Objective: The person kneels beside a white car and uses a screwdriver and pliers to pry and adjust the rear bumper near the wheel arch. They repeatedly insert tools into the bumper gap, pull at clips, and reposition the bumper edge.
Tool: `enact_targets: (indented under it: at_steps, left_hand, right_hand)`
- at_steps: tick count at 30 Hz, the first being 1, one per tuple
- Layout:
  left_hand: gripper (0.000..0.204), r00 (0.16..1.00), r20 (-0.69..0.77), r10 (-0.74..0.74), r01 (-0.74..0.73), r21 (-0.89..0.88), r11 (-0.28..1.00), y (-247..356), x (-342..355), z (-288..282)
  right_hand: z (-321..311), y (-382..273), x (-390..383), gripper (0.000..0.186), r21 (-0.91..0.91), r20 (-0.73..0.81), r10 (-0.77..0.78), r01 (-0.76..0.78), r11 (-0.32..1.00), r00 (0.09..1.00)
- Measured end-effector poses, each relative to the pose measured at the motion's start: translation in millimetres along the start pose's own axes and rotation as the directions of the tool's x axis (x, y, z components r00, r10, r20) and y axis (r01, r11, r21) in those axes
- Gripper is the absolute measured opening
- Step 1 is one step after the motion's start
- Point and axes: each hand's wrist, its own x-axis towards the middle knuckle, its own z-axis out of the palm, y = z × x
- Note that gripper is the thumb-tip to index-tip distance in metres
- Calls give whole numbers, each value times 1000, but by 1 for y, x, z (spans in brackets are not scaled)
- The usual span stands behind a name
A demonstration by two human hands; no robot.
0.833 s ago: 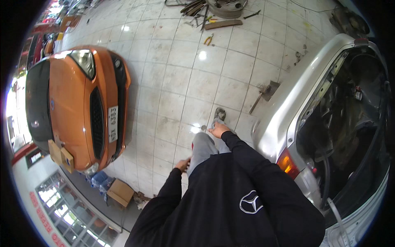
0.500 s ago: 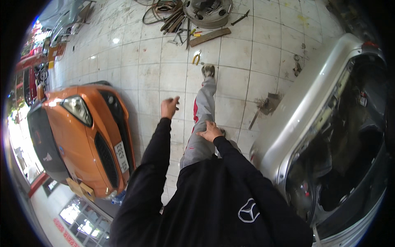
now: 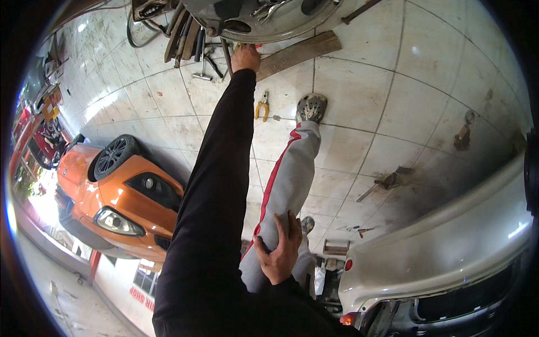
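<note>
Our left hand [image 3: 245, 58] stretched to the floor beside an upturned wheel rim [image 3: 264, 19] holding loose tools, its grip hidden from us, our right hand [image 3: 279, 253] open on the grey trouser leg [image 3: 286, 191], yellow pliers [image 3: 261, 106] nearby on tiles.

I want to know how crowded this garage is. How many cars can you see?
2: an orange car on the left and a silver car at lower right, only partly in frame. Others may be outside the view.
</note>
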Motion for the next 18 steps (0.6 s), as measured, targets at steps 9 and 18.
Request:
enact_targets:
  at_steps: [9,18]
  left_hand:
    - [26,984,88,158,-164,65,984,3,37,60]
    - [29,787,611,-85,31,99,995,69,-184,-99]
  right_hand:
    - [-16,-60,56,69,-2,-16,145,-145,989,989]
    - [2,-50,25,69,-155,86,331,-316,936,940]
